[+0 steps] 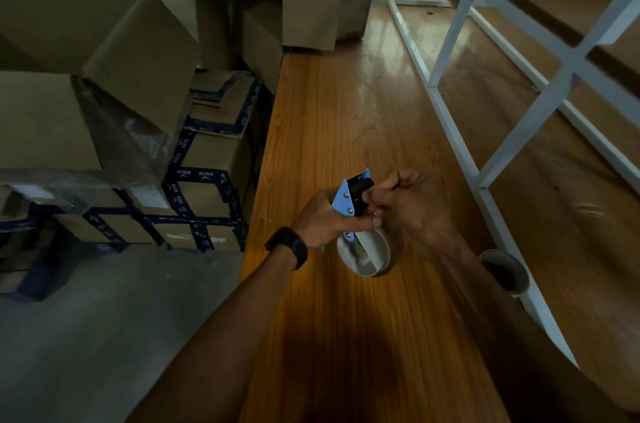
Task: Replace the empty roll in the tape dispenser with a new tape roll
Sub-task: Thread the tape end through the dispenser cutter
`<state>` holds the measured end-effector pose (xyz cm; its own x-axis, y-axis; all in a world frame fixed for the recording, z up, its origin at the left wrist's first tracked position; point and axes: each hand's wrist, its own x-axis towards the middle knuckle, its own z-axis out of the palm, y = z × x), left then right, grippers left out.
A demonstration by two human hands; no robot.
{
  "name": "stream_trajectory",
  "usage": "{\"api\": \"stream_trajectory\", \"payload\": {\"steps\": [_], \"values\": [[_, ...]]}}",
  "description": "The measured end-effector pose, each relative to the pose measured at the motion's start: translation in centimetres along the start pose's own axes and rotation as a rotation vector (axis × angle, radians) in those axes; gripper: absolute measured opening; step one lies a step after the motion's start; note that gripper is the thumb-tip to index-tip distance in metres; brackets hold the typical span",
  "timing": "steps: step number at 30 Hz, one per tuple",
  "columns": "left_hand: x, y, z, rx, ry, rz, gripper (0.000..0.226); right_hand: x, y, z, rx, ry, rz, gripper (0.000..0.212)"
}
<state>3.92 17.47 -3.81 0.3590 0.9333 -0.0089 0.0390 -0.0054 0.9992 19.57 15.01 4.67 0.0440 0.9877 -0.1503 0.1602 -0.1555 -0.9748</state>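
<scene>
Dispenser [343, 203]: held in the air over the wooden surface [346, 111], in front of you and slightly right of centre. Its long axis runs from the roll [365, 258] on its hub, at the end nearest you, up and away to the black head at the far end.

Left grip [325, 218]: wrapped round the dispenser's body from the left, fingers curled about it. This hand carries the tool.

Right grip [412, 211]: comes in from the right with its fingers bent toward the black head. It is blurred, and you cannot tell whether it pinches anything there or only touches. It is the nearer hand to the head. The mounted roll lies below and toward you from it.

Second roll [505, 270]: stands on the surface well to the right, just beside the white rack [450, 132], on the right arm's side. The picture does not settle which roll is the spent one.

Judgement: work at the head suggests tape feeding, so the swap may be largely done.

Surroundings: stacked boxes [104, 76] to the left; watch [287, 246] on your left wrist.
</scene>
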Motion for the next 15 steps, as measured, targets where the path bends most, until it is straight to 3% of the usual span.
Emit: {"api": "stream_trajectory", "payload": {"steps": [3,8,15], "values": [[0.1,0.2,-0.2,-0.002,-0.006,0.057,0.046,-0.1,-0.2,-0.3,0.066,-0.028,0.005,0.013],[0.1,0.1,-0.8,-0.007,-0.079,0.116,0.028,-0.9,0.9,-0.2,0.112,-0.068,-0.101,0.024],[-0.4,-0.9,-1.3,-0.186,-0.071,0.023,0.061,-2.6,3.6,-0.8,-0.073,-0.133,-0.339,0.018]]}}
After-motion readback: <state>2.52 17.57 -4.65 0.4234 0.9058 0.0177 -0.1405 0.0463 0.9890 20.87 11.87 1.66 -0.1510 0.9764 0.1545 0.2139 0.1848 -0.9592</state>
